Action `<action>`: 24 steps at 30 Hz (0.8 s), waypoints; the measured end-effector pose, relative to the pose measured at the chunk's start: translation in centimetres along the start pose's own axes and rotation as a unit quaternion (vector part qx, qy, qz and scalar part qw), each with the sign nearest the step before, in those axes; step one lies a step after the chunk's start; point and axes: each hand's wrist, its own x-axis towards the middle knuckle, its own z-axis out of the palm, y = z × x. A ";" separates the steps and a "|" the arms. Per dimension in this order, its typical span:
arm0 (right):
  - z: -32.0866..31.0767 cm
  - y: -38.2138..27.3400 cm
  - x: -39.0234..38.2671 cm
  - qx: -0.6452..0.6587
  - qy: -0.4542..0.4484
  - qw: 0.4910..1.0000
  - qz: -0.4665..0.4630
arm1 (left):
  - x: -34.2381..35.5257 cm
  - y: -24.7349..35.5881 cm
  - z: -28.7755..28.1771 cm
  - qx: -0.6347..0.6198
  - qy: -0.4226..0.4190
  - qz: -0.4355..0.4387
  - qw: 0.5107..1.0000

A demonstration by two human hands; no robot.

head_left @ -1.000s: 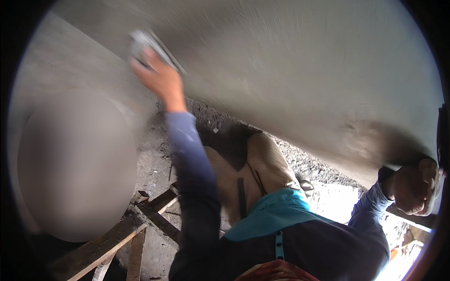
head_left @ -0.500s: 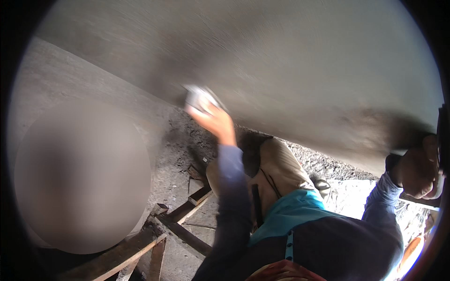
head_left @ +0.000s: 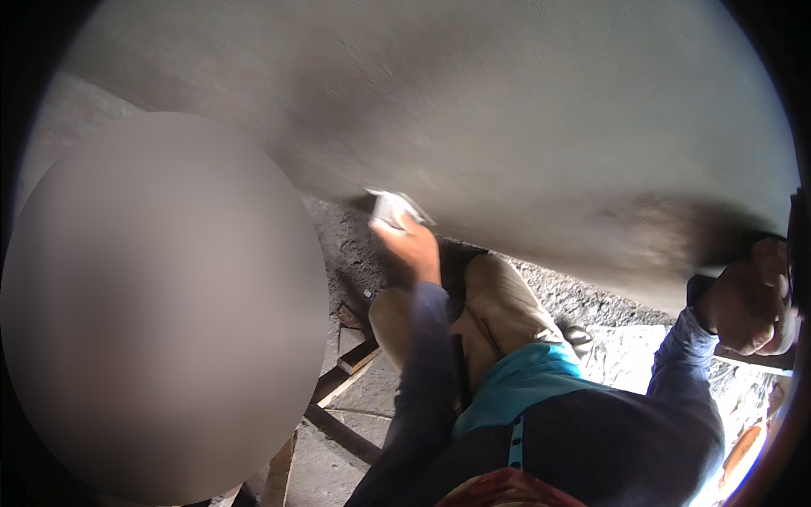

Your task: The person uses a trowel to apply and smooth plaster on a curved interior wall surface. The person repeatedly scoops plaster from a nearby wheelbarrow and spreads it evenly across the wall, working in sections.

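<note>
The left hand [head_left: 411, 245] has come down and to the right along the grey plastered wall [head_left: 524, 110] since the earlier pictures; a second ago it was high up near the left, half a second ago midway, and now it sits at the wall's lower edge, just above the rough dark strip where the plaster ends. It is closed on a small pale float [head_left: 394, 207], fingers wrapped over the back of it, and the float lies flat against the wall, touching it, directly above the knuckles. The right hand [head_left: 750, 297] has hardly shifted: it stays far off at the right rim, well apart from the float, curled into a fist around something dark at the wall's edge. What it grips I cannot make out, since the shadow and the rim of the picture swallow it.

A large blurred oval covers most of the left side and hides whatever is there. Below the left hand, the person's bent knees in tan trousers [head_left: 498, 308] show, and wooden planks [head_left: 338, 384] lie on the floor, partly cut off by the blur.
</note>
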 end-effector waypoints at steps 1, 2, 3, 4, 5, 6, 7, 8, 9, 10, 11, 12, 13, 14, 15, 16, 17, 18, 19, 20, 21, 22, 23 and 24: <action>-0.1 -0.1 0.3 -0.007 0.002 1.000 -0.001 | 2.9 2.5 0.6 -0.003 0.024 0.074 0.997; -0.2 -0.1 0.5 -0.013 0.006 1.000 0.002 | 7.0 5.8 0.8 0.016 0.041 0.151 0.988; -0.5 -0.1 0.5 -0.021 0.006 1.000 0.005 | 11.2 10.0 0.7 -0.001 0.033 0.141 0.989; -1.1 0.0 0.6 -0.026 0.000 1.000 0.010 | 14.0 14.0 0.7 0.026 0.038 0.150 0.988; -1.6 0.3 0.8 -0.028 0.001 0.999 0.017 | 17.1 18.5 0.0 0.056 0.048 0.163 0.984; -2.6 0.7 0.4 -0.002 -0.012 1.000 0.026 | 19.8 21.4 -1.0 0.034 0.026 0.195 0.980; -3.7 1.1 -0.2 0.022 -0.025 0.999 0.037 | 21.3 22.5 -1.4 0.013 0.001 0.227 0.974; -3.7 1.2 -0.9 0.036 -0.026 0.998 0.041 | 20.8 21.6 -1.7 0.044 0.016 0.208 0.977; -4.0 1.1 -1.4 0.044 -0.028 0.998 0.044 | 19.2 19.5 -1.4 0.070 0.027 0.189 0.979; -4.5 0.9 -1.7 0.046 -0.031 0.998 0.043 | 17.2 16.9 -0.5 0.089 0.036 0.170 0.981; -4.6 0.8 -2.0 0.049 -0.027 0.998 0.040 | 13.8 13.0 0.6 0.038 0.047 0.169 0.984; -4.7 0.5 -1.8 0.043 -0.028 0.998 0.035 | 8.8 8.9 1.2 -0.013 -0.015 0.106 0.994; -3.7 0.4 -1.8 0.052 -0.014 0.998 0.031 | 4.1 3.5 -0.1 0.048 -0.015 0.157 0.986; -2.0 -0.1 -1.1 0.051 -0.008 0.998 0.026 | -0.9 -0.9 -0.5 0.017 -0.042 0.063 0.997; -0.3 -0.6 -0.2 0.048 -0.006 0.999 0.022 | -5.2 -4.1 -1.3 0.087 -0.097 -0.093 0.987; 2.1 -1.1 0.8 0.060 0.001 0.998 0.024 | -7.2 -7.6 -2.7 0.166 -0.101 -0.112 0.975; 2.6 -1.0 1.4 0.038 -0.010 0.999 0.011 | -8.1 -7.7 -1.6 0.126 -0.076 -0.103 0.984; 2.4 -1.1 1.7 0.035 -0.016 0.999 0.002 | -7.4 -6.8 -0.3 0.083 -0.043 -0.085 0.992; 1.9 -1.1 1.8 0.028 -0.029 0.999 -0.002 | -5.6 -4.3 1.0 0.042 -0.008 -0.017 0.999; 1.3 -0.9 2.0 0.019 -0.039 0.999 -0.003 | -2.0 -0.3 2.0 0.004 0.023 0.049 0.999; 0.8 -0.8 2.1 0.015 -0.045 0.999 -0.004 | 1.9 3.6 2.0 0.003 0.019 0.142 0.990; 0.4 -0.8 2.4 0.013 -0.050 0.999 -0.003 | 5.8 7.2 1.3 0.017 -0.004 0.125 0.992; 0.3 -0.6 2.1 0.015 -0.053 0.998 0.000 | 8.6 10.2 1.2 0.034 0.015 0.086 0.996; 0.4 -0.4 2.0 0.025 -0.049 0.998 0.001 | 10.3 11.1 0.3 0.052 0.032 0.117 0.991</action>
